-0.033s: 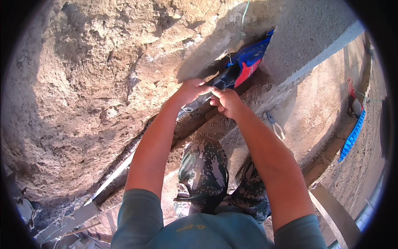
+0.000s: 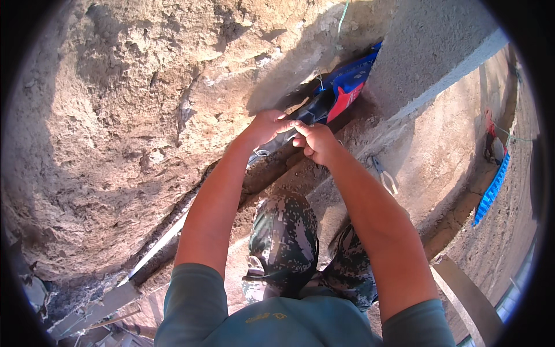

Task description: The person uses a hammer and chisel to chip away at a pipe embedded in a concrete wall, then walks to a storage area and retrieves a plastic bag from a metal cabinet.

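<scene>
My left hand (image 2: 267, 127) and my right hand (image 2: 317, 143) meet at the fingertips above a narrow trench. Both are closed in a pinch; whatever sits between the fingers is too small to make out. Just beneath them runs a pale pipe-like length (image 2: 283, 139), with a small wire loop (image 2: 261, 153) around or on it. Beyond my fingers, dark plastic (image 2: 318, 108) continues into a blue and red printed plastic sheet (image 2: 347, 87), with a thin pale tie at its left edge. A pair of pliers (image 2: 384, 174) lies on the ground right of my right forearm.
A rough earth bank (image 2: 133, 127) rises along the left. At upper right a concrete beam (image 2: 439, 52) slants down toward the trench. Farther right lies a blue ridged plastic strip (image 2: 491, 188). A curved board (image 2: 468, 301) stands at lower right. My camouflage-clad knee (image 2: 283, 243) is below my hands.
</scene>
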Motion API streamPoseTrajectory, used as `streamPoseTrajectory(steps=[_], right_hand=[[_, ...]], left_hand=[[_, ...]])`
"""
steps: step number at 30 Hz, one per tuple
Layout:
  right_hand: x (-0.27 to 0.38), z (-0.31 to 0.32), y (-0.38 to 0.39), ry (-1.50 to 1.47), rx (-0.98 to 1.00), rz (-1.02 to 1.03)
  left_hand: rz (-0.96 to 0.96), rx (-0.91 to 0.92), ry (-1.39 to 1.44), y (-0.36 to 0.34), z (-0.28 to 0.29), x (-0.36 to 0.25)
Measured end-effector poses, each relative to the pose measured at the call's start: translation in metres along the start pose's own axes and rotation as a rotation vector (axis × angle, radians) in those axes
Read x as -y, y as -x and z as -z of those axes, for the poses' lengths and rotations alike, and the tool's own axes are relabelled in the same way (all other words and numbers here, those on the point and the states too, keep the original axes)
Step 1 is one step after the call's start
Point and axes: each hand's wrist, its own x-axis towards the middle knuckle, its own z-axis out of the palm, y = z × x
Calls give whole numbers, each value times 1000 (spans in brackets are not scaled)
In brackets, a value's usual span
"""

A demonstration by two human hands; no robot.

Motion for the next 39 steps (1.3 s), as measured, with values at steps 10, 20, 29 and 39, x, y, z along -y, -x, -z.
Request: streamPoseTrajectory(steps=[10,20,29,39], right_hand=[[-5,-15,-4,208,-157,62],[6,-8,1,219,-190,8],[13,-8,6,311,-208,24],[7,3,3,116,-143,42]], left_hand=[[-81,90,-26,0,1,9],[-86,-141,-476,42,-32,-35],[-118,-313,-672,35,-55,-49],[-130,-315,-645,35,-53,-39]])
